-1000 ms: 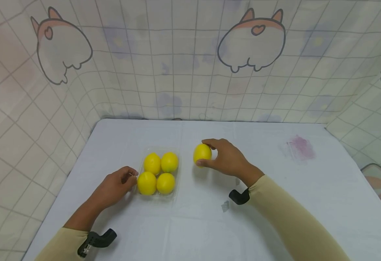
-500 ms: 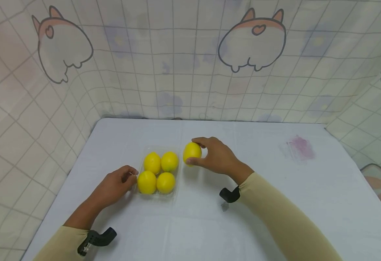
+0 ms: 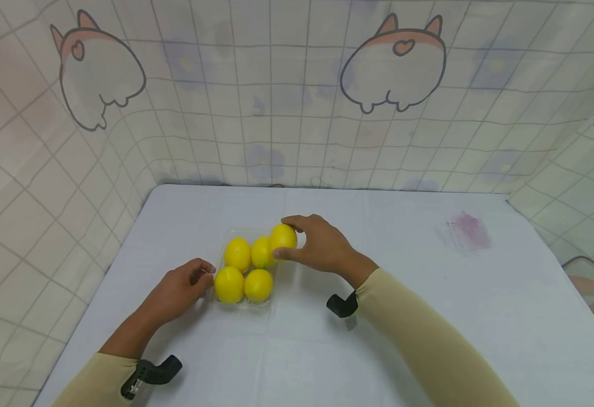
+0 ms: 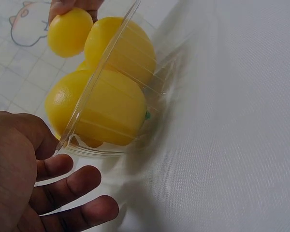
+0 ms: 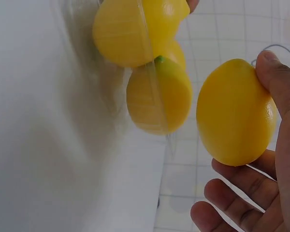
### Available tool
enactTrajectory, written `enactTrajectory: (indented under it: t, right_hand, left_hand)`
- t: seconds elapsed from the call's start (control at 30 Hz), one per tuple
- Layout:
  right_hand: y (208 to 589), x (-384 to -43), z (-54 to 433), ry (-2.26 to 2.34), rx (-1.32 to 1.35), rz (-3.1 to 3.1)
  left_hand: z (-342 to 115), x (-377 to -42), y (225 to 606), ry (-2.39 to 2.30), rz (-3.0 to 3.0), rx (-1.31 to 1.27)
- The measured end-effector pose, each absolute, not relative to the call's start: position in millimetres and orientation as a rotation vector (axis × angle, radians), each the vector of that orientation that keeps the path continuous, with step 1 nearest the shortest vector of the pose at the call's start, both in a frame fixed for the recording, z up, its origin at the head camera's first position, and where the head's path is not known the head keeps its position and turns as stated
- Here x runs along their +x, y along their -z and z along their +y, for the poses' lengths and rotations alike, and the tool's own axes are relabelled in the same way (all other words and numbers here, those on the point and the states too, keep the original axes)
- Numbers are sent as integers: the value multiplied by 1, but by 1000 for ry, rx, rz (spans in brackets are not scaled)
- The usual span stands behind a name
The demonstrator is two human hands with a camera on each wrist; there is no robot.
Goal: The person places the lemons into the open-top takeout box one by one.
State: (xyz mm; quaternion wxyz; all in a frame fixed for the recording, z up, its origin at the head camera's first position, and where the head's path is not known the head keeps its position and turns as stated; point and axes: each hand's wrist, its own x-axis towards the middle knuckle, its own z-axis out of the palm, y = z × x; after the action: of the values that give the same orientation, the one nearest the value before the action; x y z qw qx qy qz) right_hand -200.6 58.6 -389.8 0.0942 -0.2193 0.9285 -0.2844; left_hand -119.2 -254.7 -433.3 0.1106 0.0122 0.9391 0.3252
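My right hand [image 3: 322, 249] grips a yellow lemon [image 5: 237, 113] between thumb and fingers. It holds this lemon above the right back part of a clear plastic container [image 3: 248, 232], overlapping a lemon behind it in the head view. Several lemons [image 3: 229, 285] sit in two rows inside the container, one showing a green tip [image 4: 148, 115] in the left wrist view. At the container's left side, my left hand [image 3: 180, 291] pinches the rim with thumb and index finger, and its other fingers spread loosely below.
A white-covered table [image 3: 297, 362] lies under everything. Tiled-pattern cloth [image 3: 297, 130] with cartoon dogs hangs at the back and sides. A pink stain [image 3: 470, 230] marks the table's right back, and a small grey patch [image 3: 351, 323] lies near the right wrist.
My right hand has carried the lemon leftward from beside the container to over its right back edge. The left hand and the container stay in place.
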Motion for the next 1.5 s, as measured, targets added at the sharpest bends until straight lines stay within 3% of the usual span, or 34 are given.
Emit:
enactTrajectory:
  t: [0.83, 1.5]
  right_hand:
    - [386, -193, 12, 801, -727, 2675]
    - [397, -189, 1, 739, -938, 2706]
  left_hand:
    - [-254, -119, 433, -966, 2749, 20]
    - [-256, -119, 435, -976, 2745, 34]
